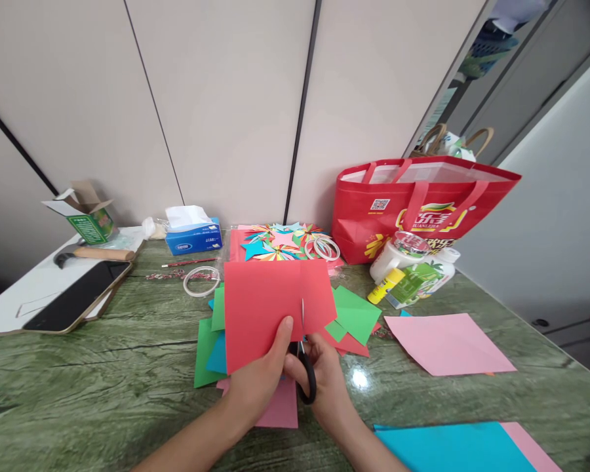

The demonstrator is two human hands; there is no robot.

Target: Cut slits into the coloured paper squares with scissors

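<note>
A sheet of red paper (263, 308) is held up over the middle of the table, with my left hand (260, 380) gripping its lower edge, thumb on the near face. My right hand (322, 373) is closed round the black handles of a pair of scissors (306, 377). One blade shows in front of the red paper and a slit runs through the sheet there. Under and behind it lie green paper (356, 311), blue paper (218, 357) and pink paper (280, 406) pieces.
Behind lie colourful paper stars (282, 239) and tape rolls (201, 282). A tissue box (194, 236), hammer (96, 254) and phone (78, 296) are at left. Rightward are a red bag (364, 223), glue stick (386, 286), pink sheet (450, 344) and blue sheet (442, 449).
</note>
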